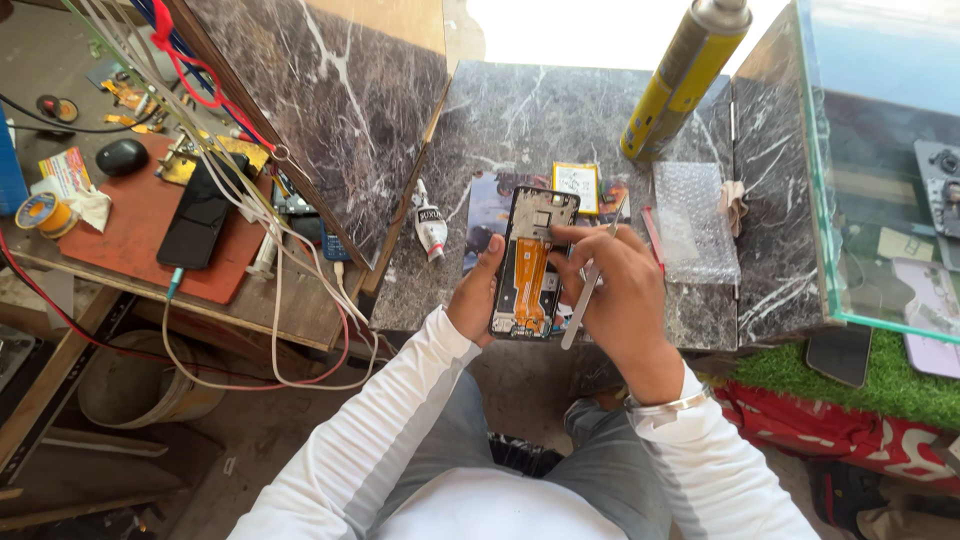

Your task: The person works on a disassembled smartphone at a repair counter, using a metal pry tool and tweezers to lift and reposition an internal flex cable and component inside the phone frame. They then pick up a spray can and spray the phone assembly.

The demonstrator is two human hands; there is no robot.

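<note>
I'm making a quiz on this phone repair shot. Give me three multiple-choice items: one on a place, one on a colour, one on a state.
1. Where does the spray can stand?
A. on the marble slab, behind the phone
B. on the grass mat
C. on the floor

2. What colour is the flex strip inside the opened phone?
A. green
B. orange
C. white

3. How is the phone held?
A. lying flat on the slab, untouched
B. back open, gripped by the left hand
C. closed, in the right hand

Answers: 1 A, the can stands on the slab beyond the phone. 2 B, an orange strip runs down the inside. 3 B, the left hand grips its edge while the right hand, holding tweezers, touches the top.
</note>
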